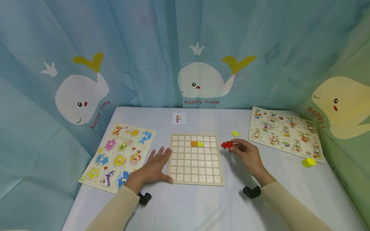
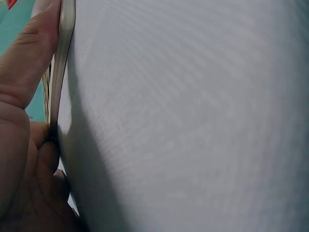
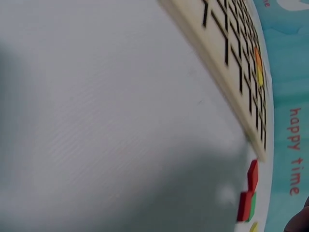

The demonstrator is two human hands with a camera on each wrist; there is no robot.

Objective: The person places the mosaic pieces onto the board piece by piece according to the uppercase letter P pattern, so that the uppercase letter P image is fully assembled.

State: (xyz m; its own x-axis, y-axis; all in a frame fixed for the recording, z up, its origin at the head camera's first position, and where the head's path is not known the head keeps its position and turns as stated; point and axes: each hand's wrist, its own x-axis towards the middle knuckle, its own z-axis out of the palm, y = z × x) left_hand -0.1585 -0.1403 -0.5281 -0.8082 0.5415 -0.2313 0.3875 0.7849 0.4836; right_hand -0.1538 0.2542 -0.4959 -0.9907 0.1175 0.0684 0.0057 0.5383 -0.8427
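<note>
My left hand [image 1: 155, 166] rests with spread, straight fingers at the left edge of a wooden grid board [image 1: 196, 183]. In the left wrist view its thumb [image 2: 26, 63] lies against the board's side. An orange tile [image 1: 194, 143] and a yellow-green tile [image 1: 200, 144] sit side by side in the grid's upper part. Right of the board, my right hand [image 1: 250, 157] pinches red tiles [image 1: 226, 145] between thumb and fingers. The right wrist view shows a green tile [image 3: 252, 205] against the red ones. A loose yellow tile [image 1: 235, 133] lies just beyond this hand.
A small pattern card [image 1: 179, 118] lies behind the board. At left is a sea-animal peg puzzle [image 1: 112, 160]; another picture puzzle [image 1: 284, 131] lies at the far right. A yellow cylinder [image 1: 308, 162] is near its corner. Whale-print curtains [image 1: 144, 64] surround the white table [image 1: 185, 211].
</note>
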